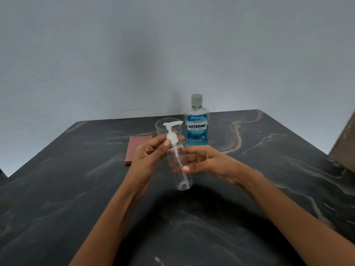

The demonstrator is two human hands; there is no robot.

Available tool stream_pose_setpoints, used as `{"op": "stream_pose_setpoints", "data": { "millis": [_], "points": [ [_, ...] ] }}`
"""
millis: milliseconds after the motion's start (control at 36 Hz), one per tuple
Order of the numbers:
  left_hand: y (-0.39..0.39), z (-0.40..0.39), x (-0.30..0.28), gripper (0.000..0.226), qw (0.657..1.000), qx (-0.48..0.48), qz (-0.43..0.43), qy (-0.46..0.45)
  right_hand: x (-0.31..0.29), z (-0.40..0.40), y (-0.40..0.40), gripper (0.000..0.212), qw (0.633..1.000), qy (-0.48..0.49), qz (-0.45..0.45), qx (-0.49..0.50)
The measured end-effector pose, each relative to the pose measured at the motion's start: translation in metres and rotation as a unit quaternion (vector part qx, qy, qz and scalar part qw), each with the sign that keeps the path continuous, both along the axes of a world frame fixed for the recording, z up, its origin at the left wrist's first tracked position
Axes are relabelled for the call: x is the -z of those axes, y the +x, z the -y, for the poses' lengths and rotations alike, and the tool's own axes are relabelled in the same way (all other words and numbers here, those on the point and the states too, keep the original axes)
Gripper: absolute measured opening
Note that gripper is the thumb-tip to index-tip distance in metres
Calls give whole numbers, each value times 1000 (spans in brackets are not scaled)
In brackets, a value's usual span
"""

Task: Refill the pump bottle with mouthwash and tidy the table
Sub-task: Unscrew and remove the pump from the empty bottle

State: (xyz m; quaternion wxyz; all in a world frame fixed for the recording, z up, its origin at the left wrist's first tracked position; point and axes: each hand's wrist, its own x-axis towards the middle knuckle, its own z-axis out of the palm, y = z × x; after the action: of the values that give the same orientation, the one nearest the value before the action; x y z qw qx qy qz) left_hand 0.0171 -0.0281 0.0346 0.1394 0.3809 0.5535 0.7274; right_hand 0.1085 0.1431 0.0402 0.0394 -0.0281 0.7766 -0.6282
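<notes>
I have a single view, from a wide-angle camera worn on the person's head. It looks forward and down across the dark marbled table (57, 208), whose far edge meets a plain grey wall (172, 45) filling the upper half. Both forearms enter from the bottom edge, so the lens sits close above them; the left hand (148, 156) and right hand (207, 162) lie near centre frame. Wide-angle distortion bends the table edges outward. No second view exists, so no overlap applies.
</notes>
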Motion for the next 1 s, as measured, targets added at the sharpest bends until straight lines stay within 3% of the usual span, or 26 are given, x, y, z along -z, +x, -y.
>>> {"op": "stream_pose_setpoints", "data": {
  "millis": [222, 444, 611, 806, 889, 1000],
  "points": [
    [2, -4, -1, 24, 998, -52, 11, 20, 3, 7, 4, 44, 999, -19, -38, 15],
    [4, -2, 0, 26, 994, -107, 10, 27, 10, 12, 5, 57, 992, 11, -86, 96],
    [-1, 2, -8, 40, 997, -30, 68, -11, 8, 11, 8, 56, 996, -2, -56, 73],
    [3, 1, -4, 43, 995, -102, 18, -7, 8, 11, 9, 54, 994, 9, -43, 99],
    [1, 2, -6, 51, 997, -60, 39, -36, 8, 12, 8, 54, 994, 7, -30, 105],
    [0, 1, -7, 32, 998, -20, 30, -44, 5, 9, 8, 48, 995, -20, -20, 95]
  ]
}}
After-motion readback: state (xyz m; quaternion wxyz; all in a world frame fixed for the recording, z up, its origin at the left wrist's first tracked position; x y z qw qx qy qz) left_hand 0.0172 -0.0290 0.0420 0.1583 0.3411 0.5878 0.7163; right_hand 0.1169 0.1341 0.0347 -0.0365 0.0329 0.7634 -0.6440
